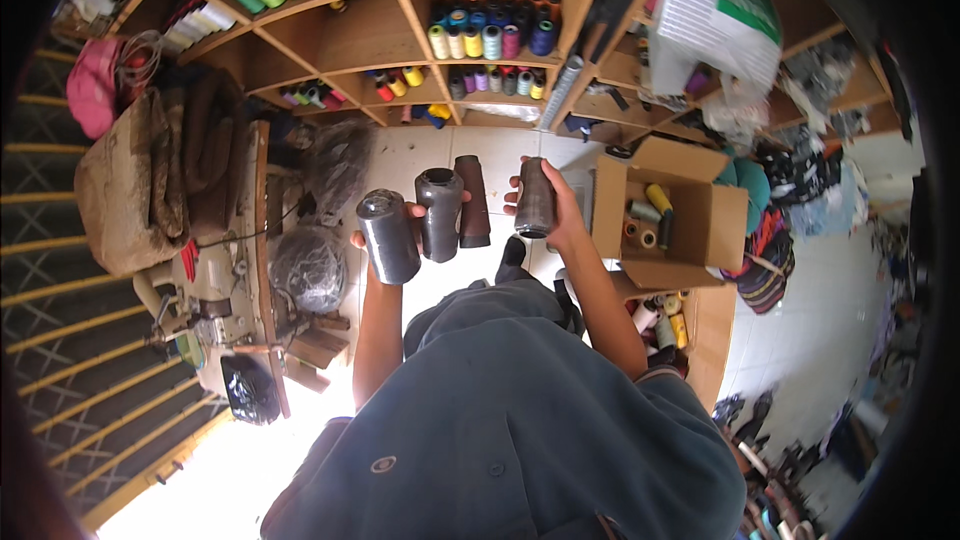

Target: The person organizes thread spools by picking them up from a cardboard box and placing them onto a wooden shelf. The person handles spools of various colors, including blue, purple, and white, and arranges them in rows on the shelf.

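Observation:
My left hand (414, 210) is closed around two plastic-wrapped thread cones, a dark grey cone (388, 240) on its outer side and a second grey cone (439, 218) beside it. Most of the palm is hidden behind them. On the right, my right hand (568, 208) grips a slimmer dark brown thread cone (536, 200), held tilted with the fingers wrapped round it. Between the two hands shows a long dark brown cone (472, 202); whether it lies on the floor or touches my left fingers I cannot tell.
Wooden shelves (350, 37) with many coloured thread cones stand ahead. To the right is an open cardboard box (660, 265) with several spools inside. A sewing machine (215, 290) on a table and folded brown cloth (140, 185) are at the left, near a plastic-wrapped bundle (308, 270).

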Demonstrator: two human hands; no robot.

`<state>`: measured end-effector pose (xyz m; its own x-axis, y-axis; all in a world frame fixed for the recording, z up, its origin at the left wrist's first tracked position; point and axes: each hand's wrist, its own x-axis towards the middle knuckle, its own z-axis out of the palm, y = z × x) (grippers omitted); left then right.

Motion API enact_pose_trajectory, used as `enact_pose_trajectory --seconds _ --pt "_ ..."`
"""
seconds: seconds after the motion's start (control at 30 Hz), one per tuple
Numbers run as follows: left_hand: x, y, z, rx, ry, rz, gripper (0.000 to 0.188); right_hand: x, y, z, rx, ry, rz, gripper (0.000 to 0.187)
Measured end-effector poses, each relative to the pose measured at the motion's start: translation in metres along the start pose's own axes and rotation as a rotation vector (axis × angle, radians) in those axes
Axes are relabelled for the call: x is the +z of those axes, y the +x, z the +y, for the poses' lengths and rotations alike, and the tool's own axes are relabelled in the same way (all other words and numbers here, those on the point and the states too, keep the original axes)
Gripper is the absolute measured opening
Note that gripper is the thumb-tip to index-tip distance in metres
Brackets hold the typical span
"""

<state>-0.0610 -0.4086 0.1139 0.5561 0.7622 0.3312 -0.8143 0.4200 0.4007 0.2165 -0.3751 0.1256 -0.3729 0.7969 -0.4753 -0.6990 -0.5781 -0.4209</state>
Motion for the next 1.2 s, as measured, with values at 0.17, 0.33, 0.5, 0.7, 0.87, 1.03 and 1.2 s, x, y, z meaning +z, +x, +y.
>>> enact_pose_trajectory --seconds 0.17,0.33,0.5,0.7,0.87,1.03,1.2 --pt "0.019 0.018 0.010 0.151 0.057 0.094 0.093 0.020 0.052 -0.007 0.131 -0.089 -0.240 0.038" --pt "-0.012 -0.004 0.034 0.229 0.073 0.154 0.093 0.057 0.093 -0.006 0.186 -0.210 -0.317 0.036" --pt "-0.033 -0.003 0.070 0.297 0.082 0.165 0.095 0.081 0.144 0.004 0.189 -0.164 -0.256 0.038" --pt "-0.076 -0.016 0.148 0.252 0.031 0.164 0.098 0.127 0.219 0.026 0.066 -0.113 -0.133 0.043" --pt "-0.132 -0.043 0.211 0.106 -0.093 0.134 0.090 0.160 0.290 0.044 -0.045 -0.149 -0.138 0.043" --pt "-0.160 -0.047 0.250 0.097 -0.117 0.203 0.090 0.189 0.356 0.062 -0.131 -0.367 -0.029 0.037" --pt "-0.195 -0.060 0.261 0.108 -0.125 0.217 0.090 0.197 0.443 0.071 -0.314 -0.854 0.198 0.061"
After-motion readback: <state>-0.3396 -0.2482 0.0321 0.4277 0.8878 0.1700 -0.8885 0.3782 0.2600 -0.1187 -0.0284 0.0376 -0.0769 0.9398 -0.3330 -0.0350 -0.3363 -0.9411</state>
